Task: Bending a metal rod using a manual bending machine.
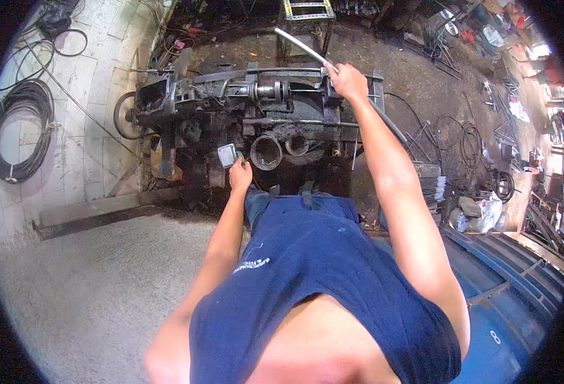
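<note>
My right hand is closed around a long metal rod over the far right part of a dark, greasy machine. The rod's bright end sticks out up and to the left, while a darker length shows past my forearm on the right. At the machine's near left side, my left hand has its fingers closed at the edge of a small grey box with a green part. The fingers partly hide that green part. A round metal ring on the machine lies just right of my left hand.
A coil of black wire rests on pale tiles at the left. A small yellow-edged stand is at the far side. Loose cables and scrap lie on the dark floor to the right. A blue metal panel is at the near right.
</note>
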Action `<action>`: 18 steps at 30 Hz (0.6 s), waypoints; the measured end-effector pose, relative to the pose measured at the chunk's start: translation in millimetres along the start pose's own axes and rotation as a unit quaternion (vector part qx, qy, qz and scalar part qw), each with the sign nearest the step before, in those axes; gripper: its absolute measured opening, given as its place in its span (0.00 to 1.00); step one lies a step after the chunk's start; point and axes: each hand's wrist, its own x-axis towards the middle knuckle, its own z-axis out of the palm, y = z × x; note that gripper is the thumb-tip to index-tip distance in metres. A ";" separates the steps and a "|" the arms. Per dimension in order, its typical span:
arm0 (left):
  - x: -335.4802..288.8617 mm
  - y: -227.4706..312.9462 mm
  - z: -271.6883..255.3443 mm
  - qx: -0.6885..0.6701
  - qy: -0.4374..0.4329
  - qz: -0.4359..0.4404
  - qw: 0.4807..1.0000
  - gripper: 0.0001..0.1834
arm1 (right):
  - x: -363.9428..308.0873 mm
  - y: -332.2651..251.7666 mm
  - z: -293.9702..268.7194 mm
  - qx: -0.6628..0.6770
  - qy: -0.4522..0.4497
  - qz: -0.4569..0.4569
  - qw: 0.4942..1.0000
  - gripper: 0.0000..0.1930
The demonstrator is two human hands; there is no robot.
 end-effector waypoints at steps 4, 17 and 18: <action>0.2 1.4 0.9 0.003 0.005 -0.003 1.000 0.25 | 0.1 -3.6 1.2 -0.003 0.015 -0.002 1.000 0.33; -2.5 -3.8 1.0 0.015 0.010 0.002 1.000 0.25 | -0.8 -2.2 -3.5 0.008 0.000 0.026 1.000 0.34; -2.0 -4.4 0.8 0.017 0.013 0.012 1.000 0.24 | 0.3 -0.9 -2.6 0.008 0.001 0.027 1.000 0.34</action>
